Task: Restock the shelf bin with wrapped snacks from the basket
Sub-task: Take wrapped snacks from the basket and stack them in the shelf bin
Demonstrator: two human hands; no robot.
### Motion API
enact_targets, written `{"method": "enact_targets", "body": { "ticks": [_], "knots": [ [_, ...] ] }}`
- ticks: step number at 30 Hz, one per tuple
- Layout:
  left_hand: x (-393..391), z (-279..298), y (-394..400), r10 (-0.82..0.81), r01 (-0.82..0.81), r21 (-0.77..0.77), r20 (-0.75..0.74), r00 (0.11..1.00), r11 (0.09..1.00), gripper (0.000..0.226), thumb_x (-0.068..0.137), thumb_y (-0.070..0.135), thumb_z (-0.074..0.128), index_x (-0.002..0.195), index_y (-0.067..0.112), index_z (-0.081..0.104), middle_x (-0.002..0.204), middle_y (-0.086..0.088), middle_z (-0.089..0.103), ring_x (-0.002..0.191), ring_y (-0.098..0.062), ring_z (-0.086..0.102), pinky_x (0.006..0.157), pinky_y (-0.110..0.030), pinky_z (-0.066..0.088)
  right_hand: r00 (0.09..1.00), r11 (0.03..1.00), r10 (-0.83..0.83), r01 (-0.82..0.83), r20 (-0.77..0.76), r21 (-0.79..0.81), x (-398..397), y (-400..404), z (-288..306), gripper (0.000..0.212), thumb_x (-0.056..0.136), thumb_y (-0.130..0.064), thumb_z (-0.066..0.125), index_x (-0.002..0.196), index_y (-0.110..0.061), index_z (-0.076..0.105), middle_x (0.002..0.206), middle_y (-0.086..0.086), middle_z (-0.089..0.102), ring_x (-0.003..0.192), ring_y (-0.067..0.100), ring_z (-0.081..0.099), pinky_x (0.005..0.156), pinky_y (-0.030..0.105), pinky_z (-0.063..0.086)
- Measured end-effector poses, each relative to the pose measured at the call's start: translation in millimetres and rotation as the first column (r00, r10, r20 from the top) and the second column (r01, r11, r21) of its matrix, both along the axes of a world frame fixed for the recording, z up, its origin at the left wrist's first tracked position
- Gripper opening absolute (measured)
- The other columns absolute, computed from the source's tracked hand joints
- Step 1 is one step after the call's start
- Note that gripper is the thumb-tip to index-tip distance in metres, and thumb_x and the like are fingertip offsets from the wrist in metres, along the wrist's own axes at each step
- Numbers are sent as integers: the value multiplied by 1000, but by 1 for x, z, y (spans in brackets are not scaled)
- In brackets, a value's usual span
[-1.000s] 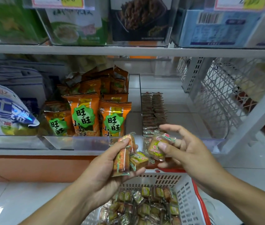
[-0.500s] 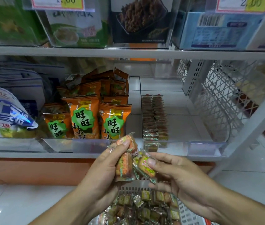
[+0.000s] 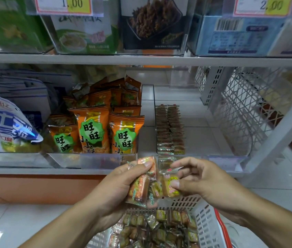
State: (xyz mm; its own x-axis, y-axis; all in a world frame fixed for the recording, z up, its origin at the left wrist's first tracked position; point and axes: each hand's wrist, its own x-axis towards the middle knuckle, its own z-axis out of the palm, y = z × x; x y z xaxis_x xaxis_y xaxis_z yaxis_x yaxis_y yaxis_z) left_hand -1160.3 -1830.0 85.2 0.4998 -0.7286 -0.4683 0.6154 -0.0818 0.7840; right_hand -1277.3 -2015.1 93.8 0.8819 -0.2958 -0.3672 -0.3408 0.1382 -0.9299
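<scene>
Head view, standing over the person's shoulder: a small clear-wrapped yellow snack square (image 3: pixel 170 186) sits pinched in the grip of the right hand (image 3: pixel 200 181), thumb under it and forefinger curled over its crimped top edge. Just beside it at nine o'clock, the left hand (image 3: pixel 122 192) clutches a bunch of wrapped orange and green snacks (image 3: pixel 141 187), fingers curled round them, the long packets standing near upright. Both hands hover above the white slotted plastic basket with a red rim (image 3: pixel 204 224), which holds a heap more at six o'clock.

The clear plastic shelf bin (image 3: pixel 218 159) lies at twelve o'clock from the right hand, close above it, its two rows of stacked brown wrapped snacks (image 3: pixel 170 129) running front to back, away from the person. The right hand is the nearer one to that bin, so I'd guess the yellow piece goes in at the front of a row, turned to match. Orange crisp bags with green badges (image 3: pixel 93 129) stand in the neighbouring bin at ten o'clock.
</scene>
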Motion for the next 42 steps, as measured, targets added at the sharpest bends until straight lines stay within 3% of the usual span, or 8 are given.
{"method": "enact_targets", "body": {
  "ticks": [6,9,19,23,25,32,38,42],
  "knots": [
    [-3,-1,0,-85,84,-13,-50,995,996,37,79,38,78,111,19,79,117,-18,75,97,-29,76,68,-42,64,990,991,130,-129,57,-20,1,0,-4,52,82,9,74,124,-22,68,116,-1,74,109,15,68,93,30,56],
    [-2,-1,-1,-40,39,-9,-61,997,999,36,74,38,80,104,18,81,114,-17,76,93,-27,77,65,-40,64,983,983,180,-181,43,29,2,-3,-4,58,76,-1,79,129,-21,65,123,-2,72,116,13,67,91,25,56],
    [-6,1,-9,31,-32,-6,-83,996,999,33,66,33,84,91,11,83,106,-22,77,84,-28,77,51,-29,62,870,882,464,-471,-169,-1,0,-13,6,45,84,-4,78,122,-20,61,84,-9,77,78,5,71,76,17,53],
    [-7,4,-14,89,-93,-35,-119,989,995,28,63,32,84,83,12,84,100,-20,79,83,-27,78,47,-28,60,884,876,446,-463,-142,-136,2,-15,13,41,81,-6,83,116,-10,62,114,26,71,108,44,68,100,52,52],
    [-5,5,-16,137,-146,-57,-139,981,988,31,57,30,86,80,10,83,94,-18,79,80,-27,78,48,-30,61,898,870,422,-439,-122,-225,2,-20,21,40,78,-7,86,111,-10,63,116,26,70,112,49,63,102,61,46],
    [-1,5,-23,265,-276,-48,-166,950,960,48,69,24,83,109,0,73,103,-24,77,94,-37,77,49,-33,61,995,727,93,-54,20,-685,29,-73,49,50,73,-11,88,117,-19,66,101,-2,74,85,5,71,76,15,54],
    [-6,3,-29,277,-282,-16,-150,949,959,54,64,26,83,110,0,71,97,-23,78,89,-35,78,50,-31,61,938,639,83,-310,-337,-704,60,-92,22,42,77,-20,86,111,-28,65,96,-2,70,74,16,67,81,38,58],
    [-5,1,-31,270,-273,-1,-145,952,962,56,64,26,83,113,1,69,92,-19,79,89,-35,78,51,-31,61,896,663,158,-407,-414,-628,75,-92,12,36,83,-18,80,117,-21,70,102,2,74,83,15,69,80,30,56]
  ]
}}
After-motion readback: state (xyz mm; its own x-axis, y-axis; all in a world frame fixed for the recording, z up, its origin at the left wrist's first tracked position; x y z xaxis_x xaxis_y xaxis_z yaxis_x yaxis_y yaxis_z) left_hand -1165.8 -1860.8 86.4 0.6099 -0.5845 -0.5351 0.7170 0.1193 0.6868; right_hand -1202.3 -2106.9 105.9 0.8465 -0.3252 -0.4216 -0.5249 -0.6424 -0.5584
